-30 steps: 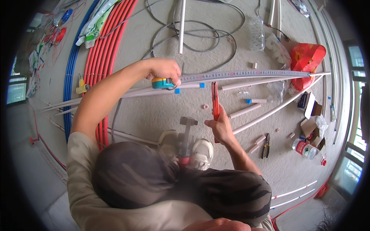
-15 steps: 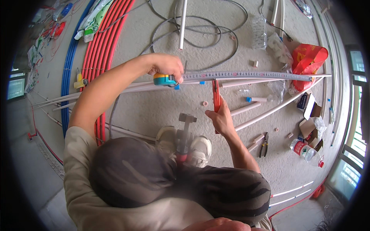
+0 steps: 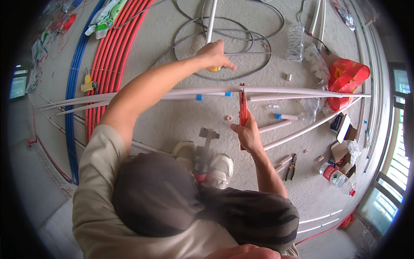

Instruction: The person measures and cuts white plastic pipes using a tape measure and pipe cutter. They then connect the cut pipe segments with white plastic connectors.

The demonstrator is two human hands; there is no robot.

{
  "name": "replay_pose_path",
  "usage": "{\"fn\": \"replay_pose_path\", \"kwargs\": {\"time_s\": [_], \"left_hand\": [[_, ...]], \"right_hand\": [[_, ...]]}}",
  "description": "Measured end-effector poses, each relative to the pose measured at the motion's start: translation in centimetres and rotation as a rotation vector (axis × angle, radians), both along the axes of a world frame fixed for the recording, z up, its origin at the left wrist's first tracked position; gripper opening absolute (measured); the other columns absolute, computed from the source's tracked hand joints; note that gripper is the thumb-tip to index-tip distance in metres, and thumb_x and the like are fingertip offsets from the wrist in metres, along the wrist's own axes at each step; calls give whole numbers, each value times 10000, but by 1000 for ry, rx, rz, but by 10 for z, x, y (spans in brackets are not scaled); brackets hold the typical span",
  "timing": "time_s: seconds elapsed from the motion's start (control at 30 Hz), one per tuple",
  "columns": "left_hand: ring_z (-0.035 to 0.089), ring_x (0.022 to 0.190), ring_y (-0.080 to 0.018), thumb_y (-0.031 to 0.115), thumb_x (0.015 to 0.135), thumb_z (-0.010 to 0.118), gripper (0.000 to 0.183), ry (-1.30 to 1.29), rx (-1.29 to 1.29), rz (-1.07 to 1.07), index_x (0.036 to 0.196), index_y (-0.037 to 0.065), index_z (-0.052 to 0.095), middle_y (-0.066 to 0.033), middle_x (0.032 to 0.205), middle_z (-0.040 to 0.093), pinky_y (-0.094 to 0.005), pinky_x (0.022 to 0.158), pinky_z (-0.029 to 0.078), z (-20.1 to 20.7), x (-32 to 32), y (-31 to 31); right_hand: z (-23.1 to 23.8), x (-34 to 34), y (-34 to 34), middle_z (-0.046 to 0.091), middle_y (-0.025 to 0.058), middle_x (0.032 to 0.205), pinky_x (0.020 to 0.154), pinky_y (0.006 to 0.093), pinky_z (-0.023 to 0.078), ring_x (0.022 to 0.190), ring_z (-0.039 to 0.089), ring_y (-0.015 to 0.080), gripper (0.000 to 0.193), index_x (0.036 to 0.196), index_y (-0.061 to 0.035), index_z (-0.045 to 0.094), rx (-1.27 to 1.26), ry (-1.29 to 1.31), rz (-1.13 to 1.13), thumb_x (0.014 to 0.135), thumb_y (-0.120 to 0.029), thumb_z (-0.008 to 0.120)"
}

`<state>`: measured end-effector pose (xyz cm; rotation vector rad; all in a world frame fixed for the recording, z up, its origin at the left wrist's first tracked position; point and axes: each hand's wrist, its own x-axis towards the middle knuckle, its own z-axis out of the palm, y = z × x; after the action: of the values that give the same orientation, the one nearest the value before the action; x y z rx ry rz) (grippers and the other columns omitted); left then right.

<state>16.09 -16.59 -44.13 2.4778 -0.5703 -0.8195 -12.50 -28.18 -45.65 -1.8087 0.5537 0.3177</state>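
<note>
Rough grey floor (image 3: 172, 123) is spreading through a bright room, with windows (image 3: 394, 177) lining its right edge and bundles of red pipes (image 3: 114, 64) and blue pipes (image 3: 77, 71) running along its left side. Seen from above, a person in a beige top and dark patterned trousers is bending over a long white pipe (image 3: 207, 90), which is stretching across the middle of the floor from the left side toward the right edge. Their right hand (image 3: 250, 134) is gripping a red cutter (image 3: 243, 108), fingers wrapped around its handles, and the cutter's head is reaching across the white pipe; whether its blade is biting, I cannot tell. Their left hand (image 3: 215, 56) is closing around a tape measure (image 3: 214, 68), mostly hidden with just a yellow part showing, while the thumb is pointing rightward. Half a second ago this hand was nearer the person and farther left, with the wide tape lying along the pipe; now the hand is lifting away, and only a thin grey line is running rightward from it, clear of the pipe. The right hand is keeping the cutter at the pipe as before. Toward the floor's right edge, a red bag (image 3: 347, 77), pliers (image 3: 292, 167) and a plastic bottle (image 3: 333, 175) are lying.
</note>
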Motion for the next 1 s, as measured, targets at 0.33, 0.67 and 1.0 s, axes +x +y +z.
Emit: {"fn": "replay_pose_path", "kwargs": {"time_s": [0.33, 0.67, 1.0], "left_hand": [[695, 880, -320, 478, 804, 844, 564, -908, -141, -246, 1072, 26, 640, -177, 1017, 723, -444, 734, 531, -77, -20, 10], [658, 719, -250, 142, 983, 668, 152, 172, -478, -226, 976, 0, 721, -146, 779, 696, -384, 682, 499, -21, -86, 22], [700, 762, -345, 152, 990, 672, 184, 82, -498, -239, 1040, -6, 752, -215, 827, 721, -430, 706, 524, -29, -87, 17]], "right_hand": [[-9, 13, 2, 599, 79, 1036, 953, 332, 467, 1001, 568, 206, 650, 1401, 50, 531, -47, -47, -13, 803, -88, 743], [-15, 12, -5, 596, 212, 1269, 1051, 393, 442, 1199, 579, 297, 718, 1483, 17, 483, 73, -33, -7, 816, -116, 713], [-12, 18, -7, 637, 174, 1106, 961, 371, 473, 1023, 603, 257, 630, 1402, 20, 521, 64, -9, -18, 836, -158, 734]]}}
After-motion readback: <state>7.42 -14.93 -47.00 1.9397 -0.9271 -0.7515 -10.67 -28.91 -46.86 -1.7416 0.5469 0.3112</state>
